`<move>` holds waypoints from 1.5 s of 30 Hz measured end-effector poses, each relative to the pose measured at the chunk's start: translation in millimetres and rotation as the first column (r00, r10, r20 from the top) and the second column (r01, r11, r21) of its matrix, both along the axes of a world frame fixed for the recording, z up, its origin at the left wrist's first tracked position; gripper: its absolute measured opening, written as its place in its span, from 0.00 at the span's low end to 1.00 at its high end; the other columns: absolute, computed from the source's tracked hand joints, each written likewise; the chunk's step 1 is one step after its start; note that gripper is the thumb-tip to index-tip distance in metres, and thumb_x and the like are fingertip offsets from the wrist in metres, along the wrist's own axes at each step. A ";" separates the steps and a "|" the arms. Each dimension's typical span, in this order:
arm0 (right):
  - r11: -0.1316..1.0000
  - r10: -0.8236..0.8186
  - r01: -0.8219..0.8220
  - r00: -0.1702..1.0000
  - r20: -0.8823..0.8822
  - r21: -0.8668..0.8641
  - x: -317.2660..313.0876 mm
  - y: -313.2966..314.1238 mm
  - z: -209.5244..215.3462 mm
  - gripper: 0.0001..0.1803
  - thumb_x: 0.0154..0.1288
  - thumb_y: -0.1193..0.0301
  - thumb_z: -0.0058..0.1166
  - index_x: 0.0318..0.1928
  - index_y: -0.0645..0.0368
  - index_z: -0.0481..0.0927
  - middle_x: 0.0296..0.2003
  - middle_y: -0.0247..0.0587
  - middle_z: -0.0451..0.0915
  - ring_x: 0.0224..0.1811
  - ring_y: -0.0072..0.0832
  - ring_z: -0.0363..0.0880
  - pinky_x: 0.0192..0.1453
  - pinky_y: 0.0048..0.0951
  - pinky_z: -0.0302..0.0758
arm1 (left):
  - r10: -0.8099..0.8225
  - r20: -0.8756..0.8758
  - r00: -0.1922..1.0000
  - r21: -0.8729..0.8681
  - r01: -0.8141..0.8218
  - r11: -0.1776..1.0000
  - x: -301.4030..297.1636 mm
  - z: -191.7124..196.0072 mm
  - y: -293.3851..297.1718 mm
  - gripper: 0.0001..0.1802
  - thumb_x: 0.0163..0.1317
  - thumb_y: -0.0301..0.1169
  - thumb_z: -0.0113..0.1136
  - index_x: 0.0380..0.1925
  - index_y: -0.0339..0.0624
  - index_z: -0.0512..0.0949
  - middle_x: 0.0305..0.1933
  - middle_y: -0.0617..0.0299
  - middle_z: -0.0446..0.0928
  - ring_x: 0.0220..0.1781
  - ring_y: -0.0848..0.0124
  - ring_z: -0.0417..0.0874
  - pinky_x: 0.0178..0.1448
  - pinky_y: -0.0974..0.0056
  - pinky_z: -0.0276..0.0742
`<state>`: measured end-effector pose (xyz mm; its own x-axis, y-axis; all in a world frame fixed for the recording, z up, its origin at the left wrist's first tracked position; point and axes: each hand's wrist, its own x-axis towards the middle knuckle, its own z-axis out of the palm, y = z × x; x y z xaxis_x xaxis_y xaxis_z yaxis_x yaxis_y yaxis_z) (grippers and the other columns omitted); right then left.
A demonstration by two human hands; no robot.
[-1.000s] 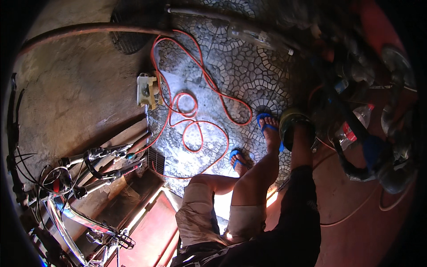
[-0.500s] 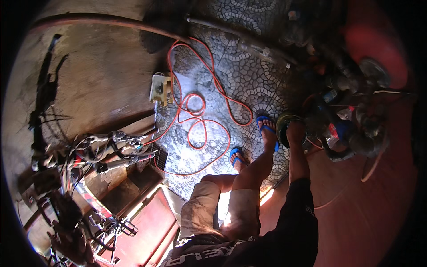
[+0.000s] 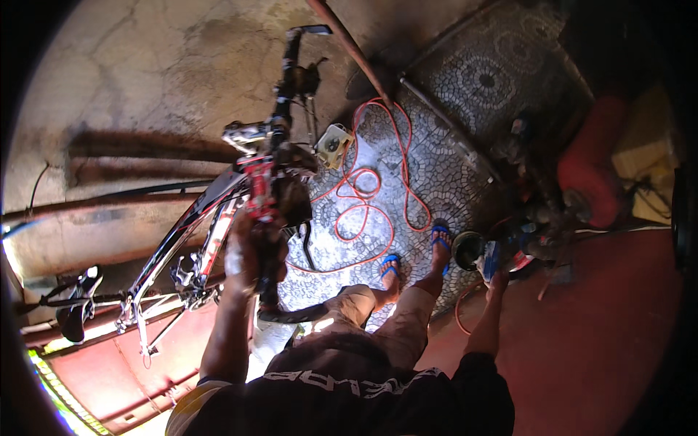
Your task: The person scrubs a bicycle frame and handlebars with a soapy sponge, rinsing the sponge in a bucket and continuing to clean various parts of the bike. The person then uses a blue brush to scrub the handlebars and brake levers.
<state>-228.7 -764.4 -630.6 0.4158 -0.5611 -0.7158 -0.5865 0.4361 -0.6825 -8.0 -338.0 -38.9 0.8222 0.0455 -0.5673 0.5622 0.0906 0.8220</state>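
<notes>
- The left hand (image 3: 242, 256) has its fingers grasping the lower half of a dark handlebar (image 3: 283, 109), clenched around it near the red-coloured middle.
- The bicycle's frame (image 3: 218, 212), dark with red and white, runs from beside those fingers down and to their left; pale markings on it are too small to read.
- Farther left of them sits the dark saddle (image 3: 72, 321).
- The right hand (image 3: 497, 282) has its fingers grasping the lower end of a blue-and-white item (image 3: 491, 258); its kind and any print on it are unclear.
- Just left of the right fingers stands a dark round tub (image 3: 460, 251), that item at its rim.
- Beyond the right fingers, up and right, is a blurred red tank (image 3: 592, 174).
- Between the two hands, but farther off, an orange hose (image 3: 403, 171) lies in loops on the patterned stone floor (image 3: 465, 134), near a pale box-like object (image 3: 334, 146).
- Nearest the wearer, below both hands' fingers, a black shirt (image 3: 342, 414) bears large white lettering across the chest.
</notes>
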 end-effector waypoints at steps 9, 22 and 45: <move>0.592 -0.234 -0.441 0.707 0.667 0.675 153.4 38.1 363.4 0.51 0.60 0.30 0.57 0.72 0.54 0.66 0.55 0.39 0.82 0.35 0.34 0.82 0.28 0.35 0.76 | -0.042 0.081 0.996 0.091 0.035 0.995 -8.7 11.8 -13.1 0.33 0.75 0.61 0.43 0.54 0.42 0.78 0.22 0.63 0.69 0.12 0.74 0.71 0.14 0.68 0.71; 0.179 0.260 -0.975 0.175 0.950 0.131 319.1 161.2 598.1 0.38 0.69 0.50 0.61 0.67 0.66 0.67 0.51 0.49 0.79 0.47 0.34 0.83 0.38 0.37 0.85 | 0.029 0.304 0.952 0.088 -0.059 0.994 -17.9 -2.0 -24.3 0.30 0.75 0.59 0.49 0.54 0.43 0.80 0.27 0.65 0.71 0.23 0.75 0.74 0.23 0.67 0.71; 0.350 0.910 -0.444 -0.047 0.412 -0.825 337.4 219.4 664.5 0.20 0.75 0.60 0.53 0.55 0.63 0.78 0.46 0.50 0.80 0.50 0.39 0.80 0.56 0.39 0.76 | 0.305 0.317 0.898 -0.224 -0.242 0.944 -38.8 -38.3 -10.2 0.14 0.77 0.40 0.52 0.45 0.40 0.78 0.40 0.57 0.78 0.39 0.68 0.82 0.38 0.61 0.76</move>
<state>108.7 -545.0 33.9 0.8701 0.3408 0.3562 0.4444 -0.2295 -0.8659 -46.8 -348.2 -77.1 0.9359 0.2235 -0.2722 0.1806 0.3591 0.9156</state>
